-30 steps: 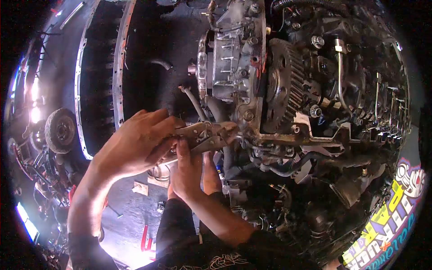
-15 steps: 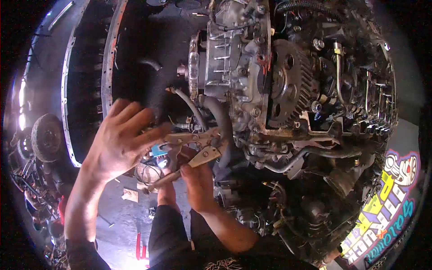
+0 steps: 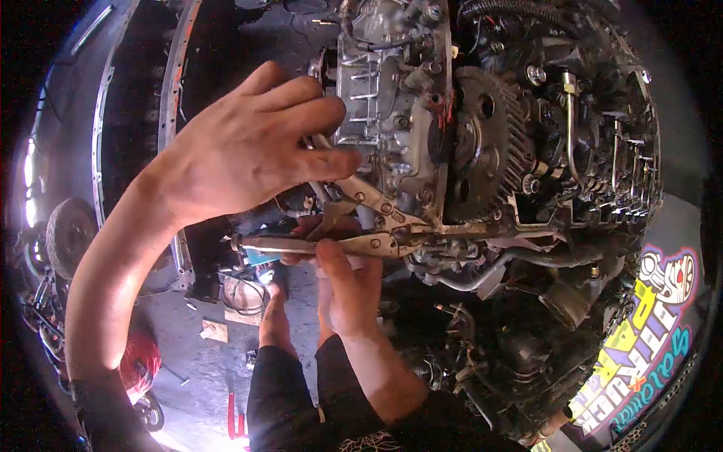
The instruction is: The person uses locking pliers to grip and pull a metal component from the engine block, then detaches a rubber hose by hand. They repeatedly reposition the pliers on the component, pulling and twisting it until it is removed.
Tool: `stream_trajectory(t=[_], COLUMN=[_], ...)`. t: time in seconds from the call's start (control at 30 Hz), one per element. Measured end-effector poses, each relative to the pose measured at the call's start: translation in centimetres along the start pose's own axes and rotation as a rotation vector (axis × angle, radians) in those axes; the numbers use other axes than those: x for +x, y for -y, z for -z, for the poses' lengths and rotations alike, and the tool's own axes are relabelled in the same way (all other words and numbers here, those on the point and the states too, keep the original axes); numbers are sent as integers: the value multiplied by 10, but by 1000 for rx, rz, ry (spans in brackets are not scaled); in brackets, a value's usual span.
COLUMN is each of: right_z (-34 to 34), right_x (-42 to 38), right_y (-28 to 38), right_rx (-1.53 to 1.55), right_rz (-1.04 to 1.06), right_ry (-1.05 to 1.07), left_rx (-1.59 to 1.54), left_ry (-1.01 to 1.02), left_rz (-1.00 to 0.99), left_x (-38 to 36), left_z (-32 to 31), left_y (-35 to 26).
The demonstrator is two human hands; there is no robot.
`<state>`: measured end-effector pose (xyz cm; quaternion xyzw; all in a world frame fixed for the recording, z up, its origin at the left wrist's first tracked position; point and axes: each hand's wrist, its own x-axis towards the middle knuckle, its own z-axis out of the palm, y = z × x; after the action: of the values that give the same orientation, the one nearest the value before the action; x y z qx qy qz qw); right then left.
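Observation:
A pair of worn metal locking pliers point(image 3: 376, 202) is spread wide across the middle of the head view, its jaws overlapping the lower edge of the engine. My left hand point(image 3: 248, 147) has its fingers curled around the end of the upper handle. Lower down, my right hand point(image 3: 352, 290) grips the other handle, thumb pressed along its side. A large toothed gear point(image 3: 482, 143) sits on the engine just right of the jaws. Beside it is the ribbed metal engine housing point(image 3: 369, 105), partly covered by my left fingers.
Metal pipes point(image 3: 482, 279) run along the engine's lower edge. A drilled metal frame rail point(image 3: 175, 83) stands at left, with a tyre point(image 3: 71, 230) beyond it. Red-handled tools point(image 3: 236, 414) and a cardboard piece point(image 3: 215, 330) lie on the floor. A lettered panel point(image 3: 640, 339) is at right.
Both hands have carried the pliers right and toward the engine; the jaws moved from beside the dark hose to the engine's edge. My left hand rose, and a red item now shows at lower left.

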<state>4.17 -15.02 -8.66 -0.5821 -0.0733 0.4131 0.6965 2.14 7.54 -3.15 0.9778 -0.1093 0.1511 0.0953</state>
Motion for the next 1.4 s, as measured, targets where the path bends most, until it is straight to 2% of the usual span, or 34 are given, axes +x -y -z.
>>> stream_trajectory(t=[0.13, 0.2, 0.3, 0.43, 0.57, 0.67, 0.77, 0.97, 1.17, 1.3, 1.4], right_z=[-12, -15, -20, -26, -37, -32, -21, -20, -24, -33, -35], right_x=[5, 7, 10, 10, 0, -1, -1, -1, 5, 3, 2], right_y=[3, -2, 11, 16, 13, 9, 8, 7, 8, 4, 7], right_rx=[220, 178, 253, 354, 404, 465, 309, 441, 503, 371, 359], right_rz=[44, 37, 34, 36, 40, 19, 59, 16, 76, 53, 36], right_ry=[7, -43, 2, -21, -53, -60, 1, -110, -25, -244, -242], left_rx=[20, 30, 60, -28, -117, -33, 35, -35, -212, -216, -163], left_ry=[1, 70, -34, 137, 31, 60, -83, 37, 254, 328, 390], left_rz=[-25, -35, -138, 10, 38, -22, -136, -87, 189, 205, 216], left_x=[10, 17, 22, -1, -4, 1, 8, 16, 18, 18, 18], left_z=[1, 7, 6, 7, 12, 19, 18, 19, 36, 41, 38], left_y=[5, 11, 18, -3, -2, 5, 16, 6, -12, -19, -23])
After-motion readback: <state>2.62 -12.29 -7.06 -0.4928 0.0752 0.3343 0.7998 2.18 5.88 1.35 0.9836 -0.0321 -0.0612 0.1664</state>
